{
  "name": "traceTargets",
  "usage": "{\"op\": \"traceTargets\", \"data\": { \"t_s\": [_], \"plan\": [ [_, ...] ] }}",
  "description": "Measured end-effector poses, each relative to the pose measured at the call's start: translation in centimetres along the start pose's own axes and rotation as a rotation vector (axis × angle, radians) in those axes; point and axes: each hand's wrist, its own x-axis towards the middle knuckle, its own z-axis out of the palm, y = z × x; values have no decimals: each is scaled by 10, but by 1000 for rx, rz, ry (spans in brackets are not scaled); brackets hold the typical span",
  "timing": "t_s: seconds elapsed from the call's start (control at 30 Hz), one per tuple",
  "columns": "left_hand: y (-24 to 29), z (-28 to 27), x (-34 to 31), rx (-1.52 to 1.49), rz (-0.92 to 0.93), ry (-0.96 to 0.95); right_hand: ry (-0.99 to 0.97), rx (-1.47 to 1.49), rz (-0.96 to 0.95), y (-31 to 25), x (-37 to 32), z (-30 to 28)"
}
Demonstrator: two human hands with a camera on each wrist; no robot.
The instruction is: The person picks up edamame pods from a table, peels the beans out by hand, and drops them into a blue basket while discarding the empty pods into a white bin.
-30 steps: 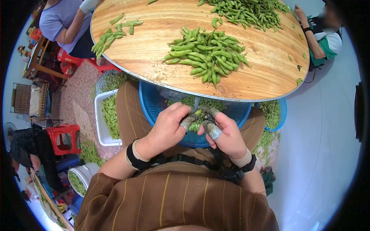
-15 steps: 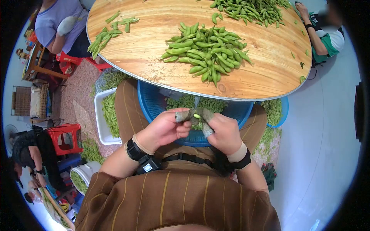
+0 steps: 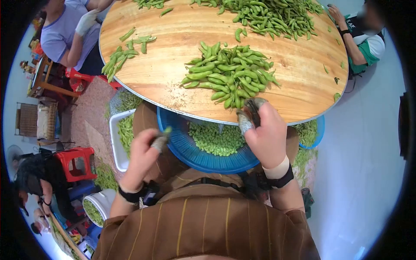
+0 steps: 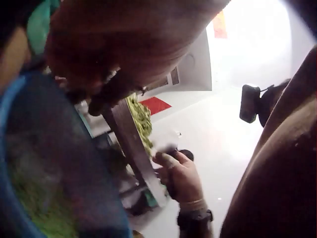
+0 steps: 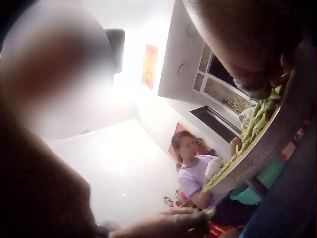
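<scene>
My left hand (image 3: 145, 149), blurred, is out to the left beside the blue basin, pinching a green soybean pod (image 3: 167, 130) between its wrapped fingertips. Over the table's near edge reaches my right hand (image 3: 268, 134), its thumb and forefinger apart at the near side of a pile of soybean pods (image 3: 234, 71). Grey-green wraps cover the fingertips of both hands. Below sits the blue basin (image 3: 180, 149) with shelled green beans (image 3: 216, 138) in it. In the right wrist view, the fingers of my right hand (image 5: 262, 82) are right at the pods.
The round wooden table (image 3: 147, 73) overhangs the basin and bears more pods (image 3: 273, 17) at the back. A white tub (image 3: 117, 143), a white bucket (image 3: 104, 203) and a red stool (image 3: 76, 164) stand to the left. Other people sit on either side of the table.
Both hands were together over the basin with a pod between them. Now the left has swung left with a pod, and the right has gone forward to the pile, uncovering the beans.
</scene>
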Motion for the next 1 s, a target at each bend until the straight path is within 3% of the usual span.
{"op": "traceTargets", "data": {
  "t_s": [0.1,0.17,0.2,0.3,0.33,0.43,0.5,0.53,0.63,0.7,0.8,0.87,1.0],
  "plan": [
    [-1,-30,-16,493,62,391,-21,-88,3,-4,4,5],
    [-1,-36,-19,522,84,445,-39,-144,11,-3,3,6],
    [-1,-38,-20,540,101,496,4,-30,76,0,2,7],
    [6,-12,-6,267,318,250,48,230,193,-4,0,1],
    [33,5,-1,175,259,106,51,376,251,-6,-2,-2],
    [75,48,13,-44,428,-220,23,438,261,-13,-14,-5],
    [95,67,20,-364,223,-415,-12,479,247,-15,-24,-3],
    [100,73,22,-523,126,-504,-59,334,165,-16,-30,-7],
    [96,85,24,-778,3,-554,-73,166,55,-14,-37,-16],
    [92,84,23,-743,-3,-508,-96,476,192,-8,-43,-15],
    [90,82,19,-687,10,-486,-207,614,219,-8,-39,-19],
    [93,82,14,-675,58,-479,-267,627,187,-2,-39,-16],
    [79,85,18,-311,284,-403,-378,669,234,-1,-39,-18]
  ]
}}
